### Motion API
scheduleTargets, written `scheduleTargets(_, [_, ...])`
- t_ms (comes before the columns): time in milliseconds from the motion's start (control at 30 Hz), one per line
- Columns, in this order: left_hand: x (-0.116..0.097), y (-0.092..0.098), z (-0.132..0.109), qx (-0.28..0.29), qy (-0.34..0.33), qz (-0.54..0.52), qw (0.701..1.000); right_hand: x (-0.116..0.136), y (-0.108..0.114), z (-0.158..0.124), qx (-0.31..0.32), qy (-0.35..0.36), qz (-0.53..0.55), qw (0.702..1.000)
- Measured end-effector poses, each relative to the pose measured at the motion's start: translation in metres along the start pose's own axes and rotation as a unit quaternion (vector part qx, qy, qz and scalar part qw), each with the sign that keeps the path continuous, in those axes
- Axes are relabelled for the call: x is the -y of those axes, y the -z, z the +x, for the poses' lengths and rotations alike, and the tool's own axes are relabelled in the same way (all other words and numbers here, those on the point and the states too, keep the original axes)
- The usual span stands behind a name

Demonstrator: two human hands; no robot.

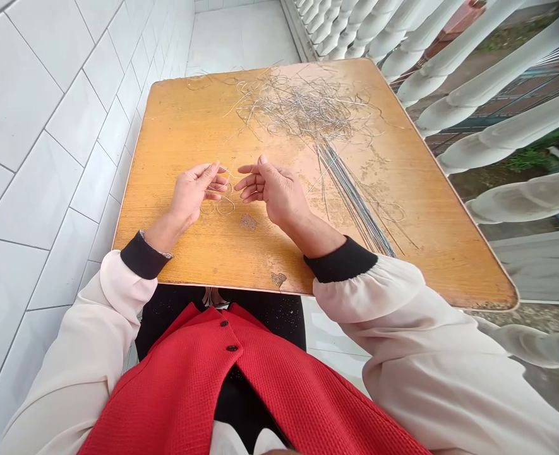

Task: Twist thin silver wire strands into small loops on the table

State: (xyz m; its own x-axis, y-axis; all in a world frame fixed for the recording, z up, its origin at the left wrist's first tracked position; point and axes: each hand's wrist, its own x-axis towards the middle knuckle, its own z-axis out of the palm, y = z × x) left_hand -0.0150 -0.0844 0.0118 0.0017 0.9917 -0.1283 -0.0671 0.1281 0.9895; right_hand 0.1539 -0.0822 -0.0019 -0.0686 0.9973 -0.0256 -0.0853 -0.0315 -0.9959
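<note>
Two hands over wooden counter (pixel 175 139): L hand (pixel 194 197) w/ fingers half-curled on thin wire loops (pixel 223 201); R hand (pixel 274 193) just beside, fingers part-open, hold unclear; tangled wire pile (pixel 302 107) ahead.

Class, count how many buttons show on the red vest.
2: one black button near the top edge of the red vest, a second black button just below it; others may be hidden.

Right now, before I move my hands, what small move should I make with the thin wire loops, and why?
Probably pinch the thin pale wire loops with your open right hand, because its fingers point at them and seem empty, while your curled left hand is already at them. They lie apart from the tangled grey wire pile on the orange wooden table.
</note>
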Motion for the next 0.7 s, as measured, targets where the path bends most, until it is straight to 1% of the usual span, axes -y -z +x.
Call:
scheduleTargets(133, [0.0034,-0.0004,0.0009,0.002,0.004,-0.003,1.000,-0.0030,0.0019,0.0010,0.015,0.014,-0.012,1.000])
scheduleTargets(267, [0.0054,-0.0006,0.0011,0.011,0.020,0.003,1.000,-0.0042,0.0038,0.0033,0.017,0.032,-0.009,0.999])
scheduleTargets(467, [0.0025,-0.0007,-0.0017,0.033,0.029,0.003,0.999,-0.0049,0.0052,0.0041,0.021,0.031,-0.010,0.999])
scheduleTargets(700, [0.0000,-0.0020,-0.0046,0.050,0.040,0.019,0.998,-0.0060,0.0041,0.0038,0.009,0.042,0.007,0.999])
